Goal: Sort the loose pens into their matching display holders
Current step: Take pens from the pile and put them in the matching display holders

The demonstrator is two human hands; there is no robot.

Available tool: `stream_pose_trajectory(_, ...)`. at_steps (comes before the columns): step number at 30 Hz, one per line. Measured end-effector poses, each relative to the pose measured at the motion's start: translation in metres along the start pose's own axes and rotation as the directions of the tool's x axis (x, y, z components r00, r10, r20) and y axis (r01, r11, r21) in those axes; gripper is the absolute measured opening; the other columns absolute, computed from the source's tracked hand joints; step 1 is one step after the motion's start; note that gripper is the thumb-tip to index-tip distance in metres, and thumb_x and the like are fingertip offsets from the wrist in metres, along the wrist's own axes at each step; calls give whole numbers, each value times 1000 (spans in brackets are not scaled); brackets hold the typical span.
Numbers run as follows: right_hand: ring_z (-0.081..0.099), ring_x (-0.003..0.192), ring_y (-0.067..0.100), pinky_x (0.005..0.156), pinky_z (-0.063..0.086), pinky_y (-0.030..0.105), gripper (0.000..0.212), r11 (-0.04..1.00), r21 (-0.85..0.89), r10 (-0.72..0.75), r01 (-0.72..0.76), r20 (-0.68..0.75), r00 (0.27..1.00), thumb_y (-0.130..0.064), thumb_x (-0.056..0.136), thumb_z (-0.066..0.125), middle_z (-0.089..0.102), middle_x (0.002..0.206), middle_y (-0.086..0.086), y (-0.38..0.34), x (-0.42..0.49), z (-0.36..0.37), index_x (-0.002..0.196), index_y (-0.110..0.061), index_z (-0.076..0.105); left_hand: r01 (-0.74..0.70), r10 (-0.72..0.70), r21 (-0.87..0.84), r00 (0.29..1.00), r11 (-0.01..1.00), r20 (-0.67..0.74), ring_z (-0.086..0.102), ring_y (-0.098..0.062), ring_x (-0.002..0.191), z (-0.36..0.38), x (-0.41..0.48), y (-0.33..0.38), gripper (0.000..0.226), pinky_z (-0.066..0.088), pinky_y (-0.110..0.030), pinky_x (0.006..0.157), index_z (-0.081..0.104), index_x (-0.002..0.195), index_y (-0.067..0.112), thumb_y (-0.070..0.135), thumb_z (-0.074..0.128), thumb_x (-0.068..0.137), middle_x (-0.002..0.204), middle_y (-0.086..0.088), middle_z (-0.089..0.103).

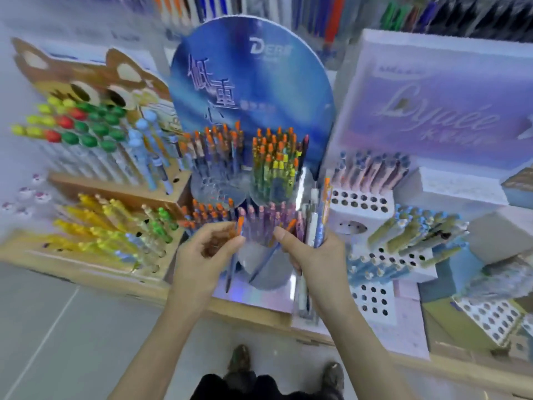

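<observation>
Crowded as the counter [248,311] is, with our left grip [207,252] pinching an orange-topped pen [232,267] and our right grip [305,255] clutching a bundle [318,217], we should slot it upright into the matching holder [206,216] ahead.

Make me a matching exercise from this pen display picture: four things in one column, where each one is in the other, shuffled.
1. orange-capped blue pen
2. bundle of mixed pens
3. green ball-topped pens
4. round blue cardboard sign

A. before the brown cat-shaped board, far left
B. gripped in the right hand
C. pinched by the left hand
D. upright behind the clear pen cups

Pairs: 1-C, 2-B, 3-A, 4-D.
</observation>
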State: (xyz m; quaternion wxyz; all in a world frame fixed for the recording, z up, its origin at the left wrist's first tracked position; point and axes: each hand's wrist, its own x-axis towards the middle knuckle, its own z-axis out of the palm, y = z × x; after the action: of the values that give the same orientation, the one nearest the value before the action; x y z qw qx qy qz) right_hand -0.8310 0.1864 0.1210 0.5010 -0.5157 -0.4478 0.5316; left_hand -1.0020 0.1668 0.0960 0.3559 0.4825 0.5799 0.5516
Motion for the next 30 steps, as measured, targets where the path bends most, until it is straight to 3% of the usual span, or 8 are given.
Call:
stream_pose_trajectory(6,35,46,10,46,34,15,39,999,13,-48,49,-88,995,-16,80,76,41,48,-5,18,-3,51,70,10,48,-97,83,239,994,966,70,63,-5,83,-55,16,-18,7,50,-23,72,62,94,46,43,59,88,90,14,68)
stream_pose_trajectory(8,40,47,6,48,35,11,32,997,-29,-70,67,-127,989,-15,81,76,46,50,-4,23,-6,63,70,5,54,-106,91,269,994,957,65,62,2,85,-65,18,-23,13,48,-19,73,61,100,44,38,55,91,92,18,68)
stream_pose_trajectory(10,45,48,-3,50,36,6,24,992,-83,-109,97,-154,982,-14,81,76,54,52,-12,30,-8,72,64,-21,60,-125,114,325,992,937,53,61,4,85,-71,18,-29,17,47,-14,74,64,108,28,26,57,92,94,15,69)
stream_pose_trajectory(13,42,45,-2,49,33,8,45,972,-207,-145,113,-150,978,-16,83,74,47,46,-21,41,-9,81,56,-45,53,-154,148,462,988,873,50,63,-14,82,-76,16,-35,19,50,-26,76,64,110,7,7,56,93,92,-4,69)
stream_pose_trajectory(15,39,45,1,48,31,11,42,961,-255,-152,109,-157,976,-19,82,74,45,45,-19,48,-9,84,57,-43,51,-155,156,470,987,869,37,63,-19,79,-76,13,-36,17,51,-34,72,64,107,5,4,55,92,87,-7,68)
stream_pose_trajectory(19,40,42,0,45,31,8,38,965,-249,-135,87,-181,974,-18,82,74,45,43,-20,59,-8,90,61,-33,47,-161,195,434,980,886,-34,58,-13,73,-76,9,-38,19,43,-13,69,66,103,3,9,53,91,80,-8,67)
stream_pose_trajectory(25,45,50,3,51,37,14,25,976,-216,-56,19,-169,984,-22,81,75,55,53,-11,67,-7,99,65,-22,56,-132,149,405,989,905,-11,63,-27,77,-80,6,-48,20,48,-34,69,64,110,1,5,54,93,82,-11,67)
stream_pose_trajectory(30,37,47,3,48,33,16,34,952,-304,-96,37,-180,979,-22,81,74,48,48,-12,67,-5,106,59,-24,47,-102,139,392,988,914,-67,57,-2,70,-88,0,-54,9,39,-7,63,62,92,2,3,52,94,74,-2,62)
